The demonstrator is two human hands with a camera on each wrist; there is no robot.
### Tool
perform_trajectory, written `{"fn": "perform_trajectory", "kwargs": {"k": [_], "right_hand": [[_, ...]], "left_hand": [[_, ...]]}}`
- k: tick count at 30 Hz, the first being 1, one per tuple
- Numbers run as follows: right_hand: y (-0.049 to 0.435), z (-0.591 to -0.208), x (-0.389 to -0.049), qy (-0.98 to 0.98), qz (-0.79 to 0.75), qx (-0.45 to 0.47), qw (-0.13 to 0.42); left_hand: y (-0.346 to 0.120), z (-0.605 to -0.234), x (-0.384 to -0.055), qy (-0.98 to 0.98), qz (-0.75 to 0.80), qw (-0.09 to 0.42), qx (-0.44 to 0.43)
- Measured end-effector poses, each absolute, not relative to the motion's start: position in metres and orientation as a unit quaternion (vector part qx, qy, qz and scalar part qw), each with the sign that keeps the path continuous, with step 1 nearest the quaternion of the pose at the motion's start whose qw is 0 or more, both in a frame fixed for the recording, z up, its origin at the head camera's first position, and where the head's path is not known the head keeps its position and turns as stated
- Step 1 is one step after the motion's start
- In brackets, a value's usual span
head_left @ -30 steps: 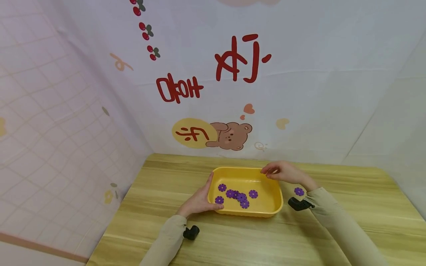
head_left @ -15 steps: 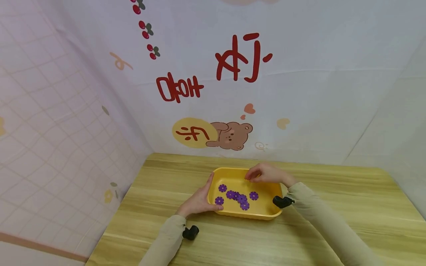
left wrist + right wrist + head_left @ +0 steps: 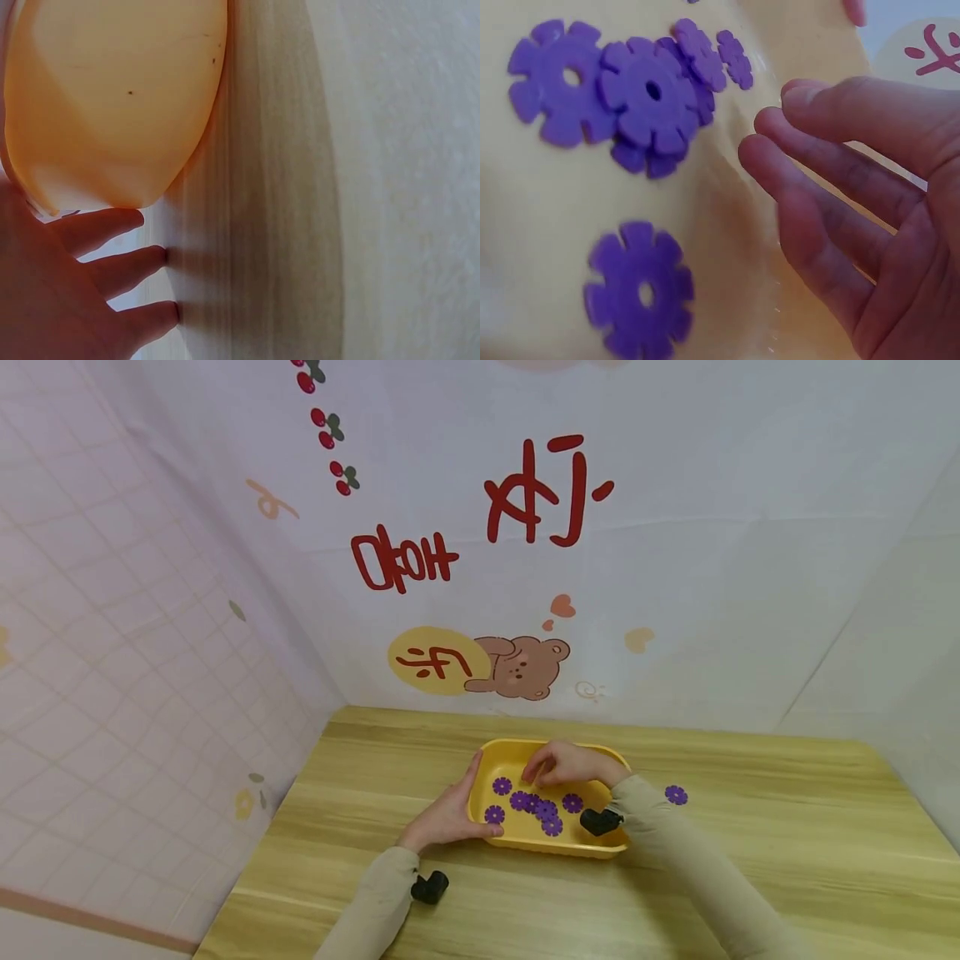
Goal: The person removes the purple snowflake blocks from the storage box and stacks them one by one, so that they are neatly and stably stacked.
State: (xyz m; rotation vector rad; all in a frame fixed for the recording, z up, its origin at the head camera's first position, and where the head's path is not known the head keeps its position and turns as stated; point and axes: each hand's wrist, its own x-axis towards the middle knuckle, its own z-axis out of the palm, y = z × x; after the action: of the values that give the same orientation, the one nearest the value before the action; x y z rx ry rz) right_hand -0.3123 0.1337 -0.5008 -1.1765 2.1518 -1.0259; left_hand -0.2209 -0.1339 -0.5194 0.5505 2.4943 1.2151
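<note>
Several purple notched plastic discs (image 3: 502, 786), flower-shaped with a centre hole, lie in a shallow yellow plastic basin (image 3: 551, 848). Some overlap in a cluster. My left hand (image 3: 450, 814) holds the basin's left end, thumb at the front rim and fingers along the left side. In the left wrist view its fingers (image 3: 124, 271) are spread, one against the basin wall (image 3: 120, 97) and others by the tabletop. Over the basin's inside is my right hand (image 3: 573, 764), nothing in its loosely bent fingers (image 3: 802, 180). In the right wrist view they hover beside the clustered discs (image 3: 649, 94).
One purple disc (image 3: 676, 794) lies on the wooden table (image 3: 750, 810), right of the basin. A printed cloth backdrop (image 3: 712, 593) stands behind the table's far edge. A black wrist-worn device (image 3: 600, 821) partly covers the basin's right end.
My right hand has moved left and down, from the basin's back right rim to over its middle. My left hand stays in place; the basin has barely shifted.
</note>
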Motion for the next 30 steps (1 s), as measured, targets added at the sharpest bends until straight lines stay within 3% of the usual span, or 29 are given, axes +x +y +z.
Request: {"fn": "perform_trajectory", "kwargs": {"k": [8,30], "right_hand": [[0.127,-0.511,-0.312,0.795,-0.377,-0.378,0.287],[0.112,-0.521,-0.304,0.808,-0.336,-0.420,0.242]], "left_hand": [[-0.133,-0.519,-0.221,0.872,0.422,0.155,0.191],[-0.135,-0.519,-0.221,0.875,0.418,0.150,0.196]]}}
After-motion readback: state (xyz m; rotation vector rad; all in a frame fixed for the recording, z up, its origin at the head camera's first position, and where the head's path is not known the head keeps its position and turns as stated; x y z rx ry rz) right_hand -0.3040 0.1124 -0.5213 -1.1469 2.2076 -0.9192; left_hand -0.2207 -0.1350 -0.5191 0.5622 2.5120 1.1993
